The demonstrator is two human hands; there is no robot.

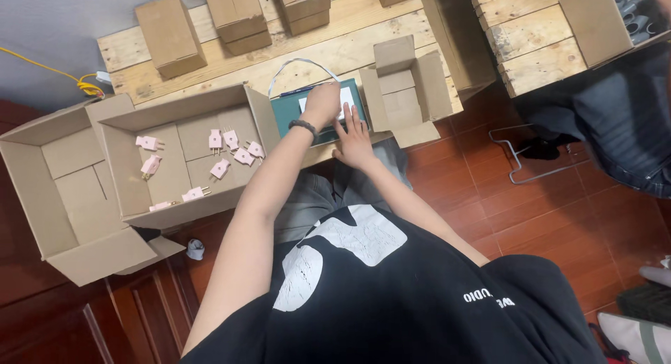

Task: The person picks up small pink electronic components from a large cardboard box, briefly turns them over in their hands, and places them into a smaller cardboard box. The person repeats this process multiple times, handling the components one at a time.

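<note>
A dark green box-shaped device with a white label sits on the wooden pallet's edge in front of my knees. My left hand, with a dark band at the wrist, lies on top of it with fingers curled; what is under the fingers is hidden. My right hand rests flat on the device's near right edge, fingers spread. A thin white cord loops behind the device. A small open cardboard box stands just right of it.
A large open carton at the left holds several pink plugs; an empty open carton adjoins it. Closed small boxes stand on the pallet behind. Another person in jeans sits at the right, beside a wire rack.
</note>
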